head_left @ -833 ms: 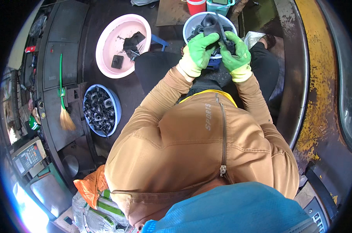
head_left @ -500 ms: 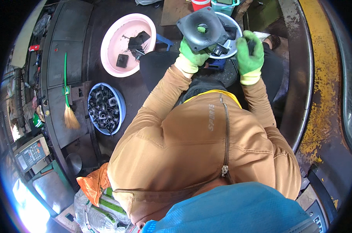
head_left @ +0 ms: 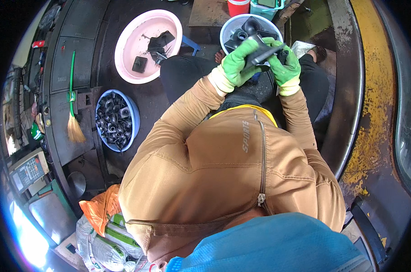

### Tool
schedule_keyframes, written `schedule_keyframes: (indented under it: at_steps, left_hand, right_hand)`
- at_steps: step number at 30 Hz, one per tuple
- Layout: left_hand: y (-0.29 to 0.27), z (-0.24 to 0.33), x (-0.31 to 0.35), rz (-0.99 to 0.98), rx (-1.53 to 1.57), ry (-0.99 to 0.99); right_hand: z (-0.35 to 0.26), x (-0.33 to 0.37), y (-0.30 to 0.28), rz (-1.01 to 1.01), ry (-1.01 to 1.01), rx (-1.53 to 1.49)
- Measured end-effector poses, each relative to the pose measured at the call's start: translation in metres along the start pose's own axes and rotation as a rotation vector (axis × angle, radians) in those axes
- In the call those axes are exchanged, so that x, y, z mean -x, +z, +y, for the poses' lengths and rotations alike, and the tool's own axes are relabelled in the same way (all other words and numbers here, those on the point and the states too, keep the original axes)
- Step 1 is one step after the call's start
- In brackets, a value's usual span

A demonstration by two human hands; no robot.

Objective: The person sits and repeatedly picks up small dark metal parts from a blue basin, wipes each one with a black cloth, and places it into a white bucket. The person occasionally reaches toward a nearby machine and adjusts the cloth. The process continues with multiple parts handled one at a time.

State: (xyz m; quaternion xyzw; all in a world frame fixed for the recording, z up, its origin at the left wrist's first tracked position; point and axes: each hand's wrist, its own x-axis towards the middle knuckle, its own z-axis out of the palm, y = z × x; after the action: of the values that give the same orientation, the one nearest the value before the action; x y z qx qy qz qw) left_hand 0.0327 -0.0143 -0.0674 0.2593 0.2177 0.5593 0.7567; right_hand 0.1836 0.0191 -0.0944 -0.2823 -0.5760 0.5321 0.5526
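Note:
Both my hands wear green gloves with yellow cuffs and meet around a black funnel-shaped plastic part (head_left: 260, 53) with a square flange, seen almost edge-on. My left hand (head_left: 237, 63) is closed on one side of it. On the other side, the curled fingers of my right hand (head_left: 287, 72) come against the flange. Something small and dark shows in the right hand's grip, too covered to name. Just beyond my hands, a pale blue-white basin (head_left: 224, 36) contains several black plastic parts (head_left: 250, 26).
On the left, a pink basin (head_left: 124, 31) holds a few flat black pieces (head_left: 162, 41). Nearer, a blue basin (head_left: 135, 115) is full of small black parts. A green-handled broom (head_left: 72, 95) leans on a grey cabinet. A rusty yellow machine frame (head_left: 377, 90) runs along my right.
The black part has turned from face-on to nearly edge-on and come down toward me. My right hand has closed in against it, uncovering the parts in the basin behind.

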Motion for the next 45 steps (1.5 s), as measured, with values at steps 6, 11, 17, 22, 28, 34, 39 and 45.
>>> schedule_keyframes:
  at_steps: [6, 11, 17, 22, 28, 34, 39, 45]
  left_hand:
    - [-0.006, 0.033, -0.004, 0.096, -1.076, 0.388]
    - [-0.005, 0.053, -0.006, 0.025, -1.571, 0.495]
    - [-0.003, 0.051, -0.006, -0.117, -1.730, 0.262]
    - [-0.002, 0.055, -0.004, -0.152, -1.819, 0.234]
    - [0.006, 0.054, 0.001, -0.039, -1.851, 0.230]
    - [0.008, 0.053, 0.000, -0.039, -1.885, 0.442]
    - [0.005, 0.050, -0.004, -0.021, -1.901, 0.504]
    - [0.010, 0.050, -0.006, 0.070, -1.861, 0.510]
  right_hand:
    - [-0.001, -0.008, -0.037, 0.151, 0.433, 0.283]
    - [-0.031, -0.005, -0.045, -0.209, 0.248, 0.482]
    - [-0.051, -0.028, -0.028, -0.554, -0.394, 0.980]
    - [-0.045, -0.030, -0.028, -0.569, -0.386, 1.058]
    - [-0.034, -0.025, -0.031, -0.555, -0.307, 1.006]
    - [-0.030, -0.017, -0.033, -0.509, -0.243, 0.986]
    - [-0.026, -0.010, -0.026, -0.410, -0.104, 0.940]
    - [-0.023, -0.005, -0.013, -0.259, 0.072, 0.779]
